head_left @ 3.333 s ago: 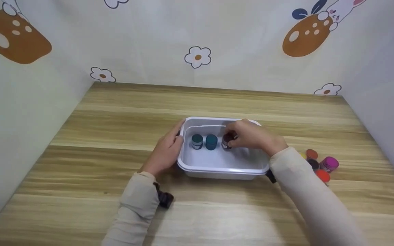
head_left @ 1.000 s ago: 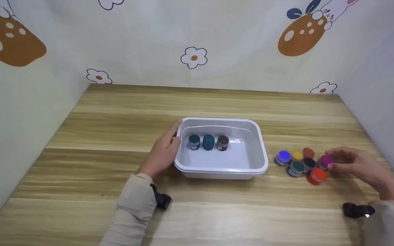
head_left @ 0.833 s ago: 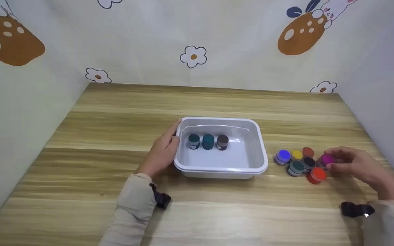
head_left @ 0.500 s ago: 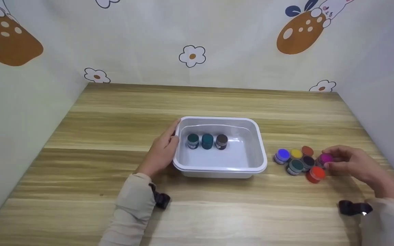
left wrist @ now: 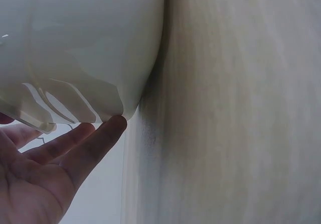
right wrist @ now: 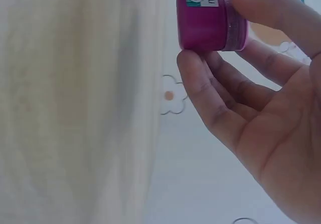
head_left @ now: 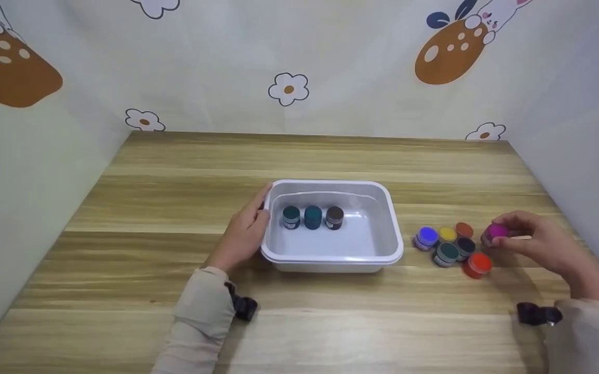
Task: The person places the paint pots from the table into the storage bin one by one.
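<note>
A white rectangular plastic tub [head_left: 325,249] stands on the wooden table. My left hand [head_left: 239,236] holds its left side, the thumb at the rim. In the left wrist view, fingers [left wrist: 103,141] touch the outer wall. Inside the tub, a dark green paint jar [head_left: 291,217], a teal one [head_left: 313,217] and a dark brown one [head_left: 334,217] form a row. At the right, my right hand [head_left: 551,246] pinches a magenta paint jar [head_left: 495,234] between thumb and fingers. It is off the table in the right wrist view, label visible [right wrist: 200,23].
Just left of the right hand is a cluster of jars: blue [head_left: 426,237], yellow [head_left: 447,235], orange-brown [head_left: 464,230], black [head_left: 465,248], green [head_left: 446,254] and red [head_left: 478,265]. A patterned cloth wall [head_left: 216,67] rises behind the wooden table [head_left: 330,327].
The right hand has gone from the brown jar in the tub to the magenta jar, and has now lifted it slightly from the table. The left hand has stayed at the tub.
</note>
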Available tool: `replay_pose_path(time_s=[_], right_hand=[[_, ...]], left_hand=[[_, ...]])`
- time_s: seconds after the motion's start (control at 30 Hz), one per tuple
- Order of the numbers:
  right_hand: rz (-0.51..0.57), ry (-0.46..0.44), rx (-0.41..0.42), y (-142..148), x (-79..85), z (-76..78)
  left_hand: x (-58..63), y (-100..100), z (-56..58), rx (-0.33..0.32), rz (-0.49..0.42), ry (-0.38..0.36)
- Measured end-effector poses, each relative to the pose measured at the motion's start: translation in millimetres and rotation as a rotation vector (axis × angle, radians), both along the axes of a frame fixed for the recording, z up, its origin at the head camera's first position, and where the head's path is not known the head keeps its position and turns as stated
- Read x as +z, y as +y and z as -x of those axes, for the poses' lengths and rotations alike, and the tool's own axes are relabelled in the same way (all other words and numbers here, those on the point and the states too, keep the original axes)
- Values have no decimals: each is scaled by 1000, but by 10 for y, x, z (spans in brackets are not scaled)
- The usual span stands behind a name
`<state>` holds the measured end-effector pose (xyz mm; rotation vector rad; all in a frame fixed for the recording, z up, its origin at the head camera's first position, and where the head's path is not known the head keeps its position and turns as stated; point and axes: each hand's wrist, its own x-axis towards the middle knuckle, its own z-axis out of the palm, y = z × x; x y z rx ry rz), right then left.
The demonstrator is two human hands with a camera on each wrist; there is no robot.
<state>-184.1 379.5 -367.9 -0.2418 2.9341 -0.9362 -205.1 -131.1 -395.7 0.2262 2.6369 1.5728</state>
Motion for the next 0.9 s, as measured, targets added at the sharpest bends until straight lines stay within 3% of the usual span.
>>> replay_pose_path(time_s=[0.17, 0.43, 0.67, 0.9], right_hand=[[23, 68, 44, -180, 159, -18], [29, 101, 141, -657, 422, 72], [46, 3, 199, -1107, 589, 190], [61, 0, 281, -1520, 635, 321]], left_hand=[[-6, -14, -6, 20, -10, 7], [-19, -34, -4, 32, -18, -1], [-12, -21, -3, 13, -6, -13], [2, 7, -9, 5, 4, 5]])
